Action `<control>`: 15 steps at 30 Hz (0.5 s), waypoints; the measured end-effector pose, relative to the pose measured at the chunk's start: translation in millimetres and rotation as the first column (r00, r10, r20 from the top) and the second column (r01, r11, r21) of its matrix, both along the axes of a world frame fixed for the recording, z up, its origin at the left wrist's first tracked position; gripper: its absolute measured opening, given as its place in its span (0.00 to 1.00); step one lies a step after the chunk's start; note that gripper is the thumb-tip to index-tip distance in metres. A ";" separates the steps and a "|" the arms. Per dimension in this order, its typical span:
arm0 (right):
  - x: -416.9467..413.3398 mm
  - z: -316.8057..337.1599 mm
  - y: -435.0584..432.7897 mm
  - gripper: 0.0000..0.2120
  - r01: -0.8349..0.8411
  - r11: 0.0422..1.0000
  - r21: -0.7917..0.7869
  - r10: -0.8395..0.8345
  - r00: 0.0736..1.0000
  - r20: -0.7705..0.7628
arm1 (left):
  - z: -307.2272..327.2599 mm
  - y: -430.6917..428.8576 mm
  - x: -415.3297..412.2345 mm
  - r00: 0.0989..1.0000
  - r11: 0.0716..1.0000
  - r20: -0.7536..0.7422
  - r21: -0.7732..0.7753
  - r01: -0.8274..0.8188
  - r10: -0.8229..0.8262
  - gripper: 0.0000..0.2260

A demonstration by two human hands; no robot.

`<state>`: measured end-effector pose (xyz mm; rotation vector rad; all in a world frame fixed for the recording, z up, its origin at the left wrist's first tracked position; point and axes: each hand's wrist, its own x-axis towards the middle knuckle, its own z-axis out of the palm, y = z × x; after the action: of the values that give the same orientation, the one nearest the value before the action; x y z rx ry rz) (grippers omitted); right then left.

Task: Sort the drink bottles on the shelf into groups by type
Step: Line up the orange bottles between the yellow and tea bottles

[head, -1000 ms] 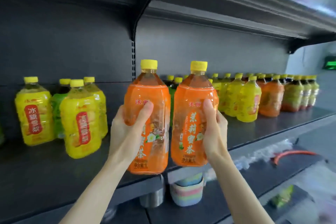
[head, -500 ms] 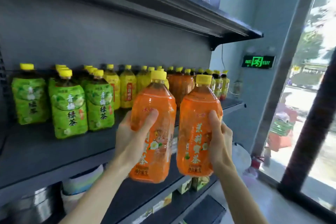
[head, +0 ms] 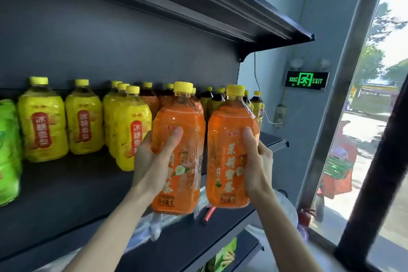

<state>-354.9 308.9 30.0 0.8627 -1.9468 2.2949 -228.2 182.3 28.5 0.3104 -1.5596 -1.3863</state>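
- I am watching the left hand (head: 152, 165) gripping the left orange bottle (head: 181, 117). The thumb is lying across the front of the label and the fingers are wrapping round the far side.
- The right hand (head: 258, 165) is clamping the right orange bottle (head: 231, 121) in the same way, with the thumb pressing on the front.
- Both held bottles are staying upright with their yellow caps on top. They are hanging side by side off the shelf (head: 66, 194), out in front of its edge. I cannot tell whether the two are touching.
- Yellow bottles (head: 43, 126) are standing in a group on the shelf, left of the held pair and behind it.
- A green bottle (head: 8, 150) is showing at the far left edge, blurred.
- Back-row bottles (head: 257, 106) with yellow caps are crowding the shelf's right end, partly hidden behind the held pair.
- An upper shelf (head: 198, 6) is jutting out overhead.
- An exit sign (head: 306, 79) is glowing green on the wall to the right, with a window (head: 379, 106) beside it.
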 end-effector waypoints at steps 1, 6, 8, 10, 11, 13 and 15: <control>-17.0 3.0 -1.8 0.34 0.003 1.000 -0.004 -0.003 1.000 0.000 | 1.7 -2.2 -16.8 1.000 1.000 0.003 0.000 -0.005 0.005 0.22; -99.8 8.1 -9.4 0.35 0.000 1.000 -0.030 0.000 1.000 0.000 | 6.8 -11.6 -99.6 0.999 0.999 0.011 -0.013 -0.039 0.040 0.23; -132.0 5.8 -13.6 0.35 -0.015 0.999 -0.033 0.015 1.000 0.000 | 4.8 -13.2 -132.0 0.998 0.998 0.008 -0.023 -0.064 0.065 0.21; -164.2 2.6 -18.0 0.34 -0.036 0.999 -0.031 0.036 0.999 -0.004 | -0.8 -14.1 -163.9 0.995 0.994 0.015 -0.043 -0.103 0.103 0.21; -180.0 0.5 -20.7 0.34 -0.053 0.998 -0.028 0.053 0.999 -0.009 | -4.3 -14.2 -178.5 0.992 0.991 0.015 -0.050 -0.127 0.128 0.22; -211.5 -1.9 -27.1 0.34 -0.096 0.995 -0.011 0.096 0.995 -0.012 | -9.4 -13.3 -206.5 0.980 0.979 0.014 -0.050 -0.199 0.200 0.27; -239.9 -3.7 -34.6 0.33 -0.138 0.990 0.000 0.138 0.990 -0.011 | -11.3 -12.1 -229.4 0.962 0.962 0.026 -0.033 -0.270 0.271 0.31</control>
<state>-594.8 274.3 26.3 1.0387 -1.9405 2.3568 -457.6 170.2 17.2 0.5088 -1.4982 -1.1495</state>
